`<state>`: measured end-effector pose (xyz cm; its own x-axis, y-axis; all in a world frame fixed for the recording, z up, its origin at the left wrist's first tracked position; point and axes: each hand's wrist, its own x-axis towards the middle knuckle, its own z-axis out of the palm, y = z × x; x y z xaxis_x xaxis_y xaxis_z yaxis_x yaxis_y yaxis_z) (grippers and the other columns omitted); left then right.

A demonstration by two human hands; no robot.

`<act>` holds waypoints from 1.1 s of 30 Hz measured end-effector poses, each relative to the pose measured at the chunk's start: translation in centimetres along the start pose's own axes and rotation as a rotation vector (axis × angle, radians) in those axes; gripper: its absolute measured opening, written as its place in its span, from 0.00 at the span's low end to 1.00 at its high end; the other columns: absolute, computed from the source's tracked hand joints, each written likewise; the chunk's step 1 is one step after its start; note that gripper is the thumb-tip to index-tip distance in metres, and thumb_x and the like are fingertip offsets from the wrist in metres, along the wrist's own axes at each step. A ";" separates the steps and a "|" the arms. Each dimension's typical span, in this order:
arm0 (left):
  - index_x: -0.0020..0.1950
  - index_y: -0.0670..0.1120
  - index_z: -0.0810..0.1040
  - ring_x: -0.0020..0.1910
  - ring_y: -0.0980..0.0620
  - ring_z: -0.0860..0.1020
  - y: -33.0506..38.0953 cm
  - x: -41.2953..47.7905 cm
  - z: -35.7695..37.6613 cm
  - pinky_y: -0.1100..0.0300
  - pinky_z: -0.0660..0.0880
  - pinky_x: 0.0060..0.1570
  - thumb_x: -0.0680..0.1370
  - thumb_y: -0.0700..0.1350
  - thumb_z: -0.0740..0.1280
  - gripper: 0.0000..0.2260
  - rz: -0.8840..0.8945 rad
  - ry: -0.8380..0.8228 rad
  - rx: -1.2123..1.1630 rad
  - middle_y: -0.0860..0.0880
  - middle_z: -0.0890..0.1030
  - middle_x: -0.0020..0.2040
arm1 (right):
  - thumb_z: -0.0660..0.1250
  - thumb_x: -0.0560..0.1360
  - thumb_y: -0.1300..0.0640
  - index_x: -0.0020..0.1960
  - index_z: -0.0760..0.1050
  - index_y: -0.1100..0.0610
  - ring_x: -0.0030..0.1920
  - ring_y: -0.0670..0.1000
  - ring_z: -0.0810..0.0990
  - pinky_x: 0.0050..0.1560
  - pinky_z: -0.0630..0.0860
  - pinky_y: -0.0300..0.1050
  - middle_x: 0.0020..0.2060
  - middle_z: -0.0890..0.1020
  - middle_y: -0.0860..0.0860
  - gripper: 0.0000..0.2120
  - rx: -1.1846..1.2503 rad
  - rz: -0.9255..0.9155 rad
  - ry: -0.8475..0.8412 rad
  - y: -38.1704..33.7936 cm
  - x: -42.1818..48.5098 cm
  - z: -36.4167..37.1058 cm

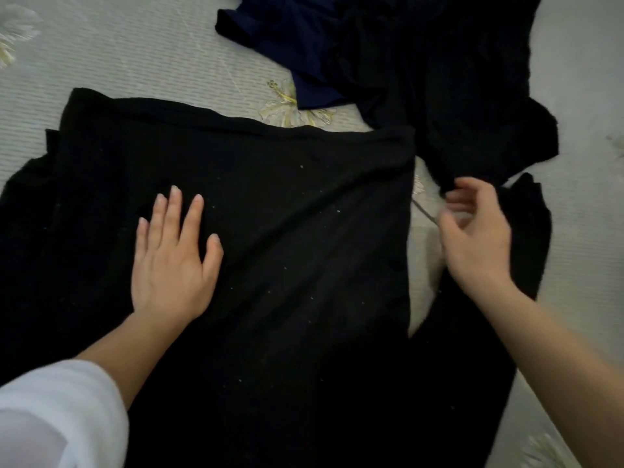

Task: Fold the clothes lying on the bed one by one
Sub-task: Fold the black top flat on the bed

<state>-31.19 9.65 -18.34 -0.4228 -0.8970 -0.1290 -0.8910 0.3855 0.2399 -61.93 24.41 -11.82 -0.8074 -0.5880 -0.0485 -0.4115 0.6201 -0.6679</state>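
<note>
A large black garment (287,214) lies spread flat across the bed, dotted with pale lint. My left hand (174,255) presses flat on its left half, fingers straight and spread. My right hand (472,231) hovers just past the garment's right edge, motion-blurred, with loosely curled fingers that hold nothing I can make out. It sits over a side flap of black cloth (526,231), and a thin dark thread runs by its fingertips.
A heap of black clothes (456,79) lies at the upper right, with a navy blue garment (297,32) beside it at the top. The pale bedsheet (135,55) with a flower print shows at the top left and far right.
</note>
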 end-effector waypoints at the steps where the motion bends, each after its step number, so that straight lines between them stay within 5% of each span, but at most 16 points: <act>1: 0.78 0.47 0.54 0.78 0.49 0.45 0.1 0.0 -0.1 0.49 0.43 0.75 0.82 0.54 0.50 0.26 0.001 -0.009 0.004 0.45 0.50 0.79 | 0.64 0.74 0.62 0.64 0.70 0.55 0.44 0.43 0.74 0.53 0.73 0.40 0.49 0.76 0.49 0.18 -0.014 0.037 0.075 2.0 -0.9 -1.9; 4: 0.78 0.46 0.54 0.78 0.47 0.44 1.7 -0.3 -0.8 0.46 0.41 0.75 0.82 0.51 0.52 0.25 -0.100 -0.072 -0.029 0.44 0.48 0.79 | 0.66 0.74 0.59 0.62 0.71 0.61 0.45 0.51 0.76 0.57 0.73 0.53 0.50 0.76 0.57 0.18 -0.117 0.334 0.229 8.7 -3.0 -6.7; 7: 0.78 0.46 0.56 0.77 0.43 0.43 6.2 -3.2 -0.6 0.43 0.41 0.73 0.82 0.50 0.54 0.24 -0.106 -0.052 -0.118 0.40 0.47 0.78 | 0.70 0.69 0.40 0.59 0.74 0.65 0.56 0.62 0.77 0.58 0.72 0.54 0.55 0.78 0.62 0.31 -0.197 0.658 0.145 13.3 -4.3 -8.6; 9: 0.78 0.47 0.56 0.77 0.42 0.45 10.7 -7.7 0.3 0.43 0.43 0.73 0.81 0.52 0.53 0.25 0.081 -0.031 -0.159 0.40 0.49 0.78 | 0.71 0.64 0.36 0.52 0.77 0.62 0.56 0.62 0.77 0.60 0.74 0.55 0.53 0.79 0.61 0.31 -0.184 0.654 0.073 14.2 -4.3 -7.8; 11: 0.78 0.49 0.52 0.77 0.45 0.45 14.7 -13.3 1.7 0.47 0.43 0.73 0.80 0.54 0.50 0.27 0.277 -0.095 -0.186 0.42 0.49 0.79 | 0.73 0.64 0.42 0.39 0.75 0.54 0.52 0.61 0.78 0.58 0.75 0.56 0.45 0.80 0.58 0.16 -0.146 0.557 0.017 13.8 -4.1 -6.9; 13: 0.79 0.52 0.47 0.77 0.48 0.42 17.0 -18.0 3.0 0.51 0.39 0.74 0.81 0.55 0.48 0.26 0.384 -0.164 -0.197 0.45 0.46 0.79 | 0.72 0.66 0.50 0.29 0.68 0.53 0.39 0.57 0.76 0.47 0.75 0.54 0.33 0.75 0.56 0.15 -0.044 0.531 -0.018 12.4 -3.9 -7.9; 15: 0.79 0.52 0.44 0.77 0.48 0.41 18.0 -21.2 3.9 0.53 0.38 0.73 0.82 0.56 0.47 0.26 0.405 -0.202 -0.167 0.44 0.44 0.79 | 0.70 0.66 0.54 0.26 0.65 0.53 0.32 0.52 0.69 0.36 0.68 0.50 0.27 0.69 0.53 0.16 0.140 0.529 0.120 11.9 -4.2 -11.1; 19: 0.79 0.52 0.46 0.77 0.42 0.46 18.6 -23.7 4.8 0.49 0.43 0.72 0.81 0.57 0.49 0.28 0.435 -0.263 -0.061 0.39 0.47 0.78 | 0.67 0.67 0.60 0.34 0.71 0.57 0.35 0.50 0.70 0.36 0.68 0.47 0.32 0.71 0.53 0.06 0.362 0.659 0.344 14.9 -8.4 -18.3; 24: 0.78 0.52 0.54 0.77 0.41 0.49 19.6 -26.0 5.1 0.46 0.49 0.70 0.77 0.62 0.54 0.32 0.638 -0.373 0.016 0.40 0.51 0.78 | 0.65 0.74 0.63 0.47 0.76 0.60 0.34 0.49 0.81 0.32 0.78 0.40 0.40 0.81 0.55 0.03 0.668 0.975 0.035 19.8 -14.8 -20.4; 28: 0.75 0.47 0.65 0.75 0.44 0.56 20.7 -28.0 5.9 0.44 0.54 0.67 0.72 0.62 0.57 0.34 0.751 -0.458 0.078 0.42 0.61 0.76 | 0.69 0.73 0.57 0.60 0.78 0.60 0.52 0.52 0.83 0.49 0.81 0.43 0.53 0.84 0.55 0.16 0.871 0.968 0.022 19.6 -13.8 -18.9; 30: 0.70 0.47 0.72 0.74 0.47 0.58 21.3 -27.8 5.8 0.45 0.55 0.68 0.74 0.55 0.55 0.27 0.718 -0.463 0.061 0.45 0.67 0.73 | 0.68 0.74 0.54 0.60 0.78 0.58 0.53 0.53 0.84 0.54 0.80 0.48 0.53 0.84 0.55 0.16 0.947 0.952 -0.037 18.5 -13.1 -19.0; 33: 0.68 0.52 0.73 0.77 0.54 0.51 21.5 -27.3 4.8 0.52 0.44 0.74 0.77 0.51 0.51 0.23 0.692 -0.541 -0.202 0.52 0.64 0.74 | 0.64 0.77 0.55 0.53 0.79 0.58 0.45 0.54 0.85 0.44 0.82 0.52 0.45 0.86 0.56 0.10 1.016 0.908 -0.003 17.4 -12.8 -20.7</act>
<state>-39.61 43.47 -14.24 -0.9195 -0.2342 -0.3158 -0.3836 0.7105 0.5900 -67.48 53.49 -7.48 -0.6230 -0.1834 -0.7605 0.7505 0.1341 -0.6471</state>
